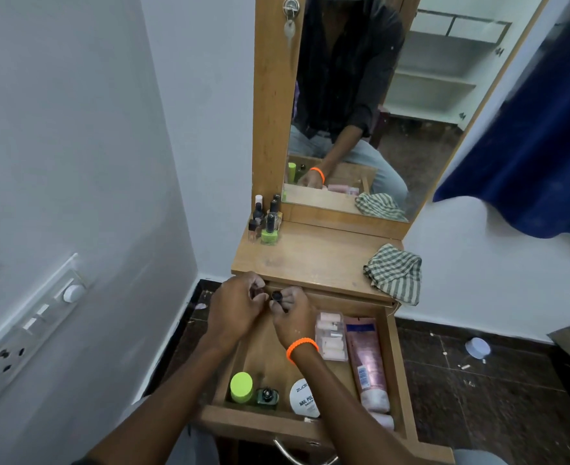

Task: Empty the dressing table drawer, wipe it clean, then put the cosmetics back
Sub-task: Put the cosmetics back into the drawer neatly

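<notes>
While our left hand [235, 305] and right hand [292, 312] each pinch a small dark bottle [275, 296] in curled fingers above the half-full drawer [396, 370], we should set them upright beside the nail polishes [266, 218] on the counter [313, 260].

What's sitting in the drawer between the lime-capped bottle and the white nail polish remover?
In the head view, a small dark green bottle sits between the lime-capped bottle and the white remover bottle.

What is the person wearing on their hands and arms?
Both forearms are bare, with no gloves or rings that I can make out. The right hand has a bright orange beaded band round its wrist. The left hand wears nothing. A dark sleeve edge shows near the left elbow.
</notes>
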